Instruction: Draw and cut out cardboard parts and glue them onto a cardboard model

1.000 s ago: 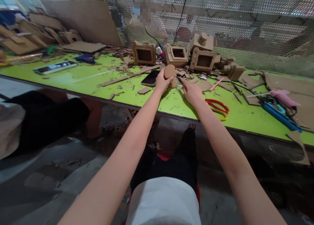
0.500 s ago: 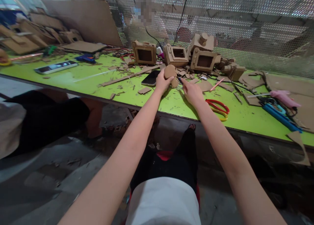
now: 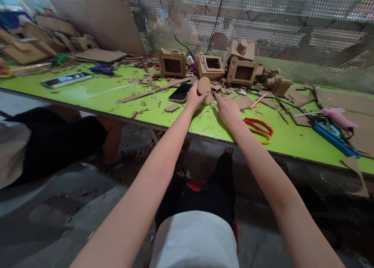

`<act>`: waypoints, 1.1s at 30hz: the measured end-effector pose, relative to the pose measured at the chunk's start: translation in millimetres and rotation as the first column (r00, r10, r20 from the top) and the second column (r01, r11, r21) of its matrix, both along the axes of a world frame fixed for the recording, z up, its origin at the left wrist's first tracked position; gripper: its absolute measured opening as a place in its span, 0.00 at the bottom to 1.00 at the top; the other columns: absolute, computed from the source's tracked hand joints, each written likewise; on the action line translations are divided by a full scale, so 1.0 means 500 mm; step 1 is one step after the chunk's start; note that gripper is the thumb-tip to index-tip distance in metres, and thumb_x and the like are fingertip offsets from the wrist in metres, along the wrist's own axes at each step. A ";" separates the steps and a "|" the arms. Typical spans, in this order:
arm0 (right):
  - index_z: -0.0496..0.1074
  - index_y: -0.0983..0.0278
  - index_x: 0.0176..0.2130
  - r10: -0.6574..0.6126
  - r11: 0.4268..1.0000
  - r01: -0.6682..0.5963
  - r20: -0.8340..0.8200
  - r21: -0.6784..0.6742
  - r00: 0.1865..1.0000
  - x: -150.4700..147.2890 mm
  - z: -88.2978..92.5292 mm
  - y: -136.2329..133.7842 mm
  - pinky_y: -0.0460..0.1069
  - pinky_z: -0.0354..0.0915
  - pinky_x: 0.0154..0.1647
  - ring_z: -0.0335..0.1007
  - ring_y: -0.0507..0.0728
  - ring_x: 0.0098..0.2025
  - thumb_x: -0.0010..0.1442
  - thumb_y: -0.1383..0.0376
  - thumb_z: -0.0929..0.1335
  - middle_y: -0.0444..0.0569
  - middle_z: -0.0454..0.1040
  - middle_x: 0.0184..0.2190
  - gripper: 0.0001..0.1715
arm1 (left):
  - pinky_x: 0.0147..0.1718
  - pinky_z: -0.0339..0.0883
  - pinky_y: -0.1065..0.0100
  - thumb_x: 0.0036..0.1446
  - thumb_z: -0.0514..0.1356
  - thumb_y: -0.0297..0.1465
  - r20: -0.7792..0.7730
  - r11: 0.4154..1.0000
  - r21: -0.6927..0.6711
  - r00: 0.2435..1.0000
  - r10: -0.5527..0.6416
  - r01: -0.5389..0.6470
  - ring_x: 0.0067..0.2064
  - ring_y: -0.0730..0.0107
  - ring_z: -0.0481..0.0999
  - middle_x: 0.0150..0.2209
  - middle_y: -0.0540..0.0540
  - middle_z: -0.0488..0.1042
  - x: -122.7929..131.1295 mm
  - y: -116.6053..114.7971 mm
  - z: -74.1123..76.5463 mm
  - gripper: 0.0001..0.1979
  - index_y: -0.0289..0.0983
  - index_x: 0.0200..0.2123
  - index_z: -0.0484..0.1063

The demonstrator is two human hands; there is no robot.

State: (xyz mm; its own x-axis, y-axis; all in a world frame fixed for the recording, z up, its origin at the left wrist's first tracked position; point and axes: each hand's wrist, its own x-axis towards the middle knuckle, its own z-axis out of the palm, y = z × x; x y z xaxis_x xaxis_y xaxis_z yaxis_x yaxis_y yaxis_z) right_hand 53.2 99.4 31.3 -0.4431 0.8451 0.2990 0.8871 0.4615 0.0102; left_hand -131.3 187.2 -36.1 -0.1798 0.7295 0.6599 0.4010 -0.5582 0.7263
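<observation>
My left hand (image 3: 195, 98) is closed on a small cardboard piece with a round disc (image 3: 203, 86), held above the green table (image 3: 140, 114). Just right of it, my right hand (image 3: 228, 109) grips a thin dark tool (image 3: 214, 95), its tip close to the cardboard piece. Most of the tool is hidden by the fingers. A black phone (image 3: 179, 93) lies beside my left hand. Scissors with red and yellow handles (image 3: 260, 124) rest near my right wrist.
Cardboard box models (image 3: 173, 63) stand along the back with scraps around them. A pink glue gun (image 3: 339, 118) and a blue tool (image 3: 334, 140) lie at the right. At the left are a white-edged device (image 3: 67, 80) and a seated person's legs (image 3: 64, 137).
The cardboard piece has turned slightly and shifted a little to the right in my left hand. My right hand has moved slightly left.
</observation>
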 end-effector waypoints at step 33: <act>0.58 0.73 0.61 -0.046 0.999 0.046 0.027 -0.013 0.999 -0.049 -0.005 -0.015 0.55 0.67 0.44 0.74 0.64 0.47 0.67 0.76 0.53 0.67 0.75 0.46 0.25 | 0.47 0.68 0.54 0.41 0.70 0.50 -0.077 0.985 0.043 0.982 0.170 -0.167 0.45 0.52 0.75 0.40 0.43 0.74 0.007 -0.012 0.009 0.30 0.39 0.41 0.65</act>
